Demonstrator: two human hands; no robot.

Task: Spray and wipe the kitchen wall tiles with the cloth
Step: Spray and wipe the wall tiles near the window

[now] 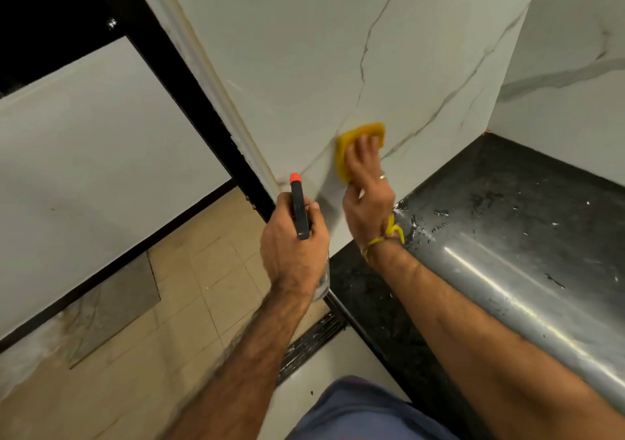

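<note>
White marble-look wall tiles [321, 50] with grey veins fill the upper middle. My right hand [367, 185] presses a folded yellow cloth [351, 140] flat against the lower part of that wall, fingers spread over it. My left hand [294, 240] grips a spray bottle [299, 209] with a black head and an orange nozzle that points up toward the wall, just left of the cloth. The clear body of the bottle shows a little below my wrist; most of it is hidden by the hand.
A dark stone counter [507, 185] with water drops and a shiny rounded front edge lies on the right. A second tiled wall [575, 67] meets it at the back. A black door frame [203, 111] borders the wall's left edge. Beige floor tiles [189, 304] lie below.
</note>
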